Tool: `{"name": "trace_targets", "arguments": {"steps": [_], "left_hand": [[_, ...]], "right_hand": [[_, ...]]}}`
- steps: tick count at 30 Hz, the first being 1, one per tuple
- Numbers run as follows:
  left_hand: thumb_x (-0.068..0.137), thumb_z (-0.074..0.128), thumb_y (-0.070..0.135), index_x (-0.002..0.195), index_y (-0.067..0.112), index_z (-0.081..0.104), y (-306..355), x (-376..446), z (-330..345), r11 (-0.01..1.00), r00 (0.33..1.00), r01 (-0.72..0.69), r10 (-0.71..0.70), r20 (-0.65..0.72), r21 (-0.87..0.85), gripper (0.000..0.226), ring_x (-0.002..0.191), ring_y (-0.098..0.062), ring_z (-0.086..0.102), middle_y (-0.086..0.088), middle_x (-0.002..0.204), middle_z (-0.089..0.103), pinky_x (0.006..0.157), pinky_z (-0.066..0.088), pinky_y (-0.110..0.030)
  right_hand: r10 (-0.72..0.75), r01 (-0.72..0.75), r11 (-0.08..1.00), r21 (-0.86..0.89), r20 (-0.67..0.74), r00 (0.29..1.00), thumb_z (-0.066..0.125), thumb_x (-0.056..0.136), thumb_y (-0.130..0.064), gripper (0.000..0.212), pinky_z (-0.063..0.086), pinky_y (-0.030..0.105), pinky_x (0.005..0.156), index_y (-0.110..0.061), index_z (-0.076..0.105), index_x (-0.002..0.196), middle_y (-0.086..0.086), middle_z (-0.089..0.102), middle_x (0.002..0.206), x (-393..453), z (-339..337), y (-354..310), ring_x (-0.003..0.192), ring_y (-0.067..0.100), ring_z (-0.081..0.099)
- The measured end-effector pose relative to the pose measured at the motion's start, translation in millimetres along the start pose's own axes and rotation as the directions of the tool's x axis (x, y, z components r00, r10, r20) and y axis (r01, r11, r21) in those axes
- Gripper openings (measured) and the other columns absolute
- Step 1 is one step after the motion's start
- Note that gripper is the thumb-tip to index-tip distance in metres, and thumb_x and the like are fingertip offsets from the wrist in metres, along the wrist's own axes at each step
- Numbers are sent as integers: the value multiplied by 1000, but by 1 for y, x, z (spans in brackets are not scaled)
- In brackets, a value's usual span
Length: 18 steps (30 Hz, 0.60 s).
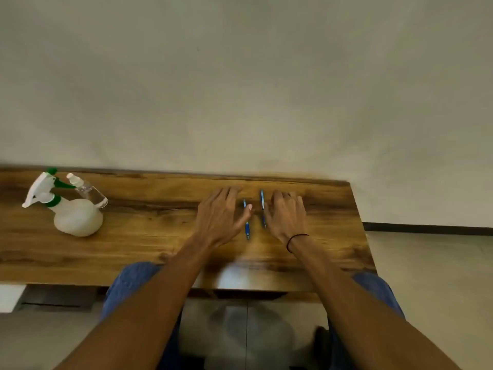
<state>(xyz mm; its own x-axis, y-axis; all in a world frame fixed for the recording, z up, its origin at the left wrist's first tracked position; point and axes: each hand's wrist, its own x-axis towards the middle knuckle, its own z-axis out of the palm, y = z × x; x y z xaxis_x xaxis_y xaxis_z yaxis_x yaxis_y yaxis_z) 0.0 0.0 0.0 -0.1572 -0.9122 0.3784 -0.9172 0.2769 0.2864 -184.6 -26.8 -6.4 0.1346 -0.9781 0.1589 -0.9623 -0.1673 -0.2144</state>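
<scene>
Two blue pens lie side by side on the wooden table [149, 231], pointing away from me. The left pen [246, 225] sits just right of my left hand [218, 217], whose thumb crosses over it; the fingers lie flat and spread on the wood. The right pen [262, 206] runs along the left edge of my right hand [288, 214], which also rests flat on the table, fingers extended. A thin black band circles my right wrist. Neither hand grips a pen. The image is slightly blurred.
A white spray bottle [74, 214] with a green collar and a small clear bottle [89, 192] stand at the table's far left. A plain wall backs the table. The table's right edge [360, 222] drops to the floor. My knees in blue jeans show below the near edge.
</scene>
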Motion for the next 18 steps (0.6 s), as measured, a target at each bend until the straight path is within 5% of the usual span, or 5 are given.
{"name": "trace_targets", "arguments": {"steps": [4,10,18], "left_hand": [[97,48,48,105,21,71,0,-2,26,996,996,90,-90,18,-11,36,75,-16,69,1,90,75,61,36,-22],[97,50,42,96,22,73,-7,-2,62,974,984,179,-176,34,-142,30,78,-18,69,2,91,75,61,50,-30],[99,63,46,101,23,80,-17,21,89,856,910,415,-388,149,-309,29,65,-3,62,9,83,76,57,42,-17]], "right_hand": [[75,-79,995,54,62,995,62,96,-35,27,51,43,82,-8,66,100,15,73,96,11,26,-2,96,36,65],[184,-190,978,81,84,979,70,93,-33,28,57,43,75,-7,67,105,19,71,100,20,60,-3,96,39,68],[224,-254,948,192,166,960,67,94,-31,21,55,42,72,-11,62,98,14,71,96,31,68,1,94,38,68]]}}
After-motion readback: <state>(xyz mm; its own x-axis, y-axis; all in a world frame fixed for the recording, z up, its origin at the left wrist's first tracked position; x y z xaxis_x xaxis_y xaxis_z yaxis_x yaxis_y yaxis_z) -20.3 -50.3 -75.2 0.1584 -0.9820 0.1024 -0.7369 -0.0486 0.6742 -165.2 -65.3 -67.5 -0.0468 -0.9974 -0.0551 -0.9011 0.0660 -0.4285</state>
